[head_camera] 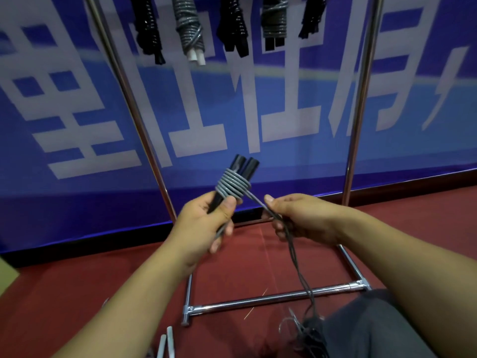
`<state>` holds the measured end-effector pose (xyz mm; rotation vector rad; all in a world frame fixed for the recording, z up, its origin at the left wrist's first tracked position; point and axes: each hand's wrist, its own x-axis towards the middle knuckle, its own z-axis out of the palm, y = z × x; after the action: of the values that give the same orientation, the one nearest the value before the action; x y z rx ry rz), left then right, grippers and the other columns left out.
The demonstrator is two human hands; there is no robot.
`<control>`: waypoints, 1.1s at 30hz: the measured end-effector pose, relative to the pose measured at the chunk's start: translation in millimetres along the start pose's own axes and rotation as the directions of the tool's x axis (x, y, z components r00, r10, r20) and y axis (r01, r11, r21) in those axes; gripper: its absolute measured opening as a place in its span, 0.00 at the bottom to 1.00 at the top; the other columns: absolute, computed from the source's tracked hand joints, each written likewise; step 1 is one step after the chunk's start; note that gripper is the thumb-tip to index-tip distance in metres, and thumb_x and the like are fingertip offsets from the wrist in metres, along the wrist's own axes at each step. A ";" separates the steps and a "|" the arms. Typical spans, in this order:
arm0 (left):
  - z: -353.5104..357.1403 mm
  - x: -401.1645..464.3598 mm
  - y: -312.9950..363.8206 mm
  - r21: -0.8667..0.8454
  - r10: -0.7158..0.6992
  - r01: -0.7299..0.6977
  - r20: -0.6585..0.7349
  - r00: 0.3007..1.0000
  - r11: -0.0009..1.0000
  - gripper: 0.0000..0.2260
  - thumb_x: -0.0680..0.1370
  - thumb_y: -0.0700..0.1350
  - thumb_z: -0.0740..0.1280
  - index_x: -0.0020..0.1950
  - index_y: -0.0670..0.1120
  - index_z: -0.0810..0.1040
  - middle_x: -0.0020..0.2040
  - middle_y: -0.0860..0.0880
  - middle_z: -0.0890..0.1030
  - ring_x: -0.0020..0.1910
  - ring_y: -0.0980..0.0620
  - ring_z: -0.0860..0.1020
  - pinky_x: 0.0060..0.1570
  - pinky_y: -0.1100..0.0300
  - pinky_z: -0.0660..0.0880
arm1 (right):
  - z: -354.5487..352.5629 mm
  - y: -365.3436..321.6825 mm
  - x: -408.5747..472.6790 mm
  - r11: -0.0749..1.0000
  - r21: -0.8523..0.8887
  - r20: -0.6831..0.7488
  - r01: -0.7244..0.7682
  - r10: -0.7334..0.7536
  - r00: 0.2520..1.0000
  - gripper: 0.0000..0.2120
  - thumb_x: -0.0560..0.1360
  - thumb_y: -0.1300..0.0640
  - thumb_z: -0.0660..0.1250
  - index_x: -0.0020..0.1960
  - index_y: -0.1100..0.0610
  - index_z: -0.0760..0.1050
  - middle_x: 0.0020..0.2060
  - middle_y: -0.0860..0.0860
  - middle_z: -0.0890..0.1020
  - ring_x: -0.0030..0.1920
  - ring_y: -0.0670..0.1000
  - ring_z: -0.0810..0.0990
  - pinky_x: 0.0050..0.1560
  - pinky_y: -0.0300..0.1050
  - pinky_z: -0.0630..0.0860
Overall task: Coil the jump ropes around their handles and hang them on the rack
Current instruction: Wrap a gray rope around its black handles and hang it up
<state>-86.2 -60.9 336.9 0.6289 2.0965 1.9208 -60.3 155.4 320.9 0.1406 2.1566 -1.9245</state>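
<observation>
From the head view, two black handles lie side by side, tilted up toward the banner, with about seven turns of grey rope wound round them. The left hand has its grip curled round the lower ends of the handles, thumb pressed at the coil's edge. The right hand pinches the free cord running off the coil; that cord drops to a tangled heap on the red floor. Five wound bundles hang on the chrome rack, whose base bars cross under the arms. Two pale handles lie on the floor near the left forearm
</observation>
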 end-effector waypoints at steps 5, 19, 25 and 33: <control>-7.3 6.1 -6.3 -0.056 -0.081 0.075 -0.130 0.988 0.996 0.12 0.81 0.50 0.64 0.54 0.42 0.80 0.28 0.46 0.73 0.18 0.54 0.62 0.20 0.65 0.60 | -6.1 2.0 6.4 0.997 0.040 -0.084 0.073 -0.069 0.994 0.09 0.81 0.51 0.66 0.46 0.55 0.77 0.30 0.49 0.72 0.30 0.48 0.68 0.37 0.43 0.68; -8.7 8.7 -10.6 -0.029 -0.079 0.076 -0.125 0.989 0.997 0.12 0.81 0.50 0.65 0.54 0.43 0.81 0.31 0.45 0.75 0.19 0.52 0.63 0.21 0.64 0.60 | -22.5 -0.5 0.5 0.975 -0.179 -0.278 0.134 -0.181 0.943 0.05 0.77 0.58 0.72 0.45 0.60 0.83 0.31 0.50 0.79 0.28 0.45 0.75 0.30 0.41 0.70; -10.7 11.0 -12.2 0.060 -0.078 0.090 -0.175 0.981 0.994 0.11 0.82 0.49 0.65 0.54 0.42 0.81 0.30 0.46 0.76 0.19 0.53 0.63 0.22 0.64 0.61 | -18.7 -5.6 -9.0 0.928 -0.361 -0.128 0.089 -0.144 0.981 0.16 0.81 0.53 0.66 0.36 0.52 0.80 0.27 0.46 0.77 0.28 0.46 0.70 0.29 0.39 0.68; -12.1 13.6 -17.1 0.249 -0.070 0.129 -0.230 0.971 0.960 0.09 0.82 0.49 0.66 0.51 0.46 0.82 0.28 0.50 0.78 0.20 0.53 0.65 0.22 0.64 0.63 | -22.4 -4.6 -8.2 0.958 -0.258 -0.123 0.125 -0.161 0.979 0.17 0.81 0.47 0.66 0.46 0.59 0.84 0.30 0.48 0.70 0.32 0.48 0.67 0.35 0.44 0.66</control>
<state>-106.2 -66.3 323.0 0.3614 2.4957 1.7412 -56.1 177.8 329.6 0.0787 2.5478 -1.7415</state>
